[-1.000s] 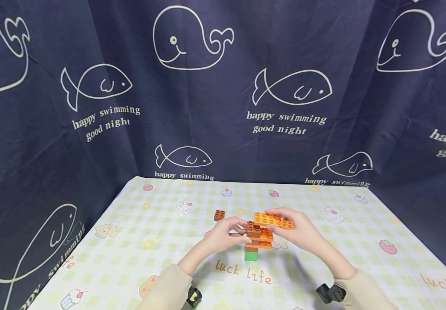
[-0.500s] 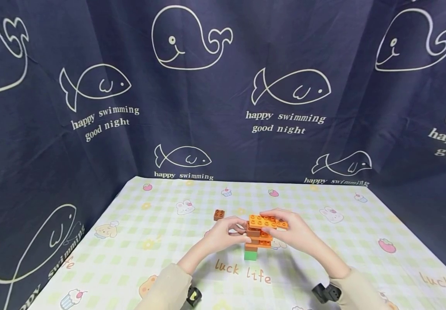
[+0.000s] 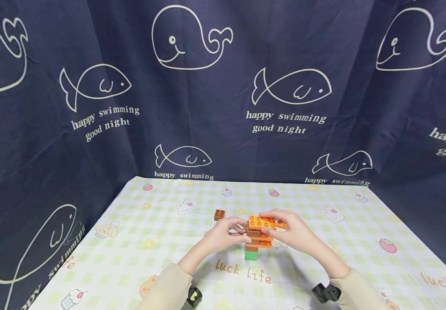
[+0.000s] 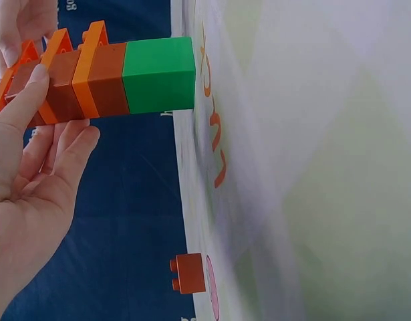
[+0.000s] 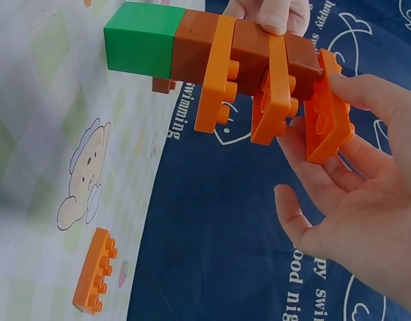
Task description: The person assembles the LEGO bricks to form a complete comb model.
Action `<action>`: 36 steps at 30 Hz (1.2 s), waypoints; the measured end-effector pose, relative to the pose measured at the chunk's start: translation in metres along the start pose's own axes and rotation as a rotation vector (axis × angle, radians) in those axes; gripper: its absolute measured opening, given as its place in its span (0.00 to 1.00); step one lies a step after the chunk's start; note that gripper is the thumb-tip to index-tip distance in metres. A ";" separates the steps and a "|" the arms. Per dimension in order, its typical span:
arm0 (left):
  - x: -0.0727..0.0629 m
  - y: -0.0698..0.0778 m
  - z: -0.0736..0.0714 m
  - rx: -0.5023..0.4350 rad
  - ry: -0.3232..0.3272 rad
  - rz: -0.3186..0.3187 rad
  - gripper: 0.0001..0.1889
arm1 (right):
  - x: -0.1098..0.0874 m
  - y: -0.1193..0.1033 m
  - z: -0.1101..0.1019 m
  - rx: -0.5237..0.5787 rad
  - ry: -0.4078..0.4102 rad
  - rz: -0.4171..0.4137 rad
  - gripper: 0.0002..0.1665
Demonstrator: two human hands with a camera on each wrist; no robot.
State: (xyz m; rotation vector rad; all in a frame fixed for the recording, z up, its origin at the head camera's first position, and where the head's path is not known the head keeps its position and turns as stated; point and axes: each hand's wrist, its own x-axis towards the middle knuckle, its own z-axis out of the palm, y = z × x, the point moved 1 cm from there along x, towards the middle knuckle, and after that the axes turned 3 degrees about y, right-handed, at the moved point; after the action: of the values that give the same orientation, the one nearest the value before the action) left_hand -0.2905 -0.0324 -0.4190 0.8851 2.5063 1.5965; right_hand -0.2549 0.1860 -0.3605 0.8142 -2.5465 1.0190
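A tower of toy building bricks stands upright, with a green brick (image 3: 251, 255) at its base. Above that, brown bricks (image 5: 194, 45) alternate with flat orange bricks (image 5: 215, 83) that jut out to one side. My left hand (image 3: 223, 234) steadies the tower's upper part, thumb on one side and fingers on the other. At the top, my right hand (image 3: 294, 228) pinches the uppermost orange brick (image 3: 261, 222) between thumb and fingers. That brick sits on the top brown brick (image 5: 303, 59); whether it is fully pressed down I cannot tell.
A loose brown brick (image 3: 219, 215) lies on the patterned tablecloth behind my left hand. Another orange brick (image 5: 96, 271) lies on the cloth beyond the tower, partly hidden by my right hand in the head view. A dark curtain (image 3: 223, 107) surrounds the table.
My right hand has moved left and slightly down, bringing the orange brick from beside the tower's top onto it. The left hand has kept its grip in the same place.
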 end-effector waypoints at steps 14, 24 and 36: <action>-0.001 0.000 0.002 0.025 0.009 -0.019 0.18 | 0.001 0.002 0.002 0.018 0.009 -0.110 0.18; 0.000 0.001 0.000 0.013 0.001 -0.021 0.18 | 0.003 0.005 0.003 0.049 -0.007 -0.102 0.18; 0.000 0.001 0.000 0.037 0.000 -0.020 0.18 | 0.006 0.003 0.000 0.059 -0.051 -0.130 0.18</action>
State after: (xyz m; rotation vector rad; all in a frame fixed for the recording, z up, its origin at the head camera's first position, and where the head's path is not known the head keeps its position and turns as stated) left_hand -0.2904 -0.0318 -0.4178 0.8620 2.5440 1.5490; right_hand -0.2617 0.1852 -0.3595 1.0196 -2.4780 1.0488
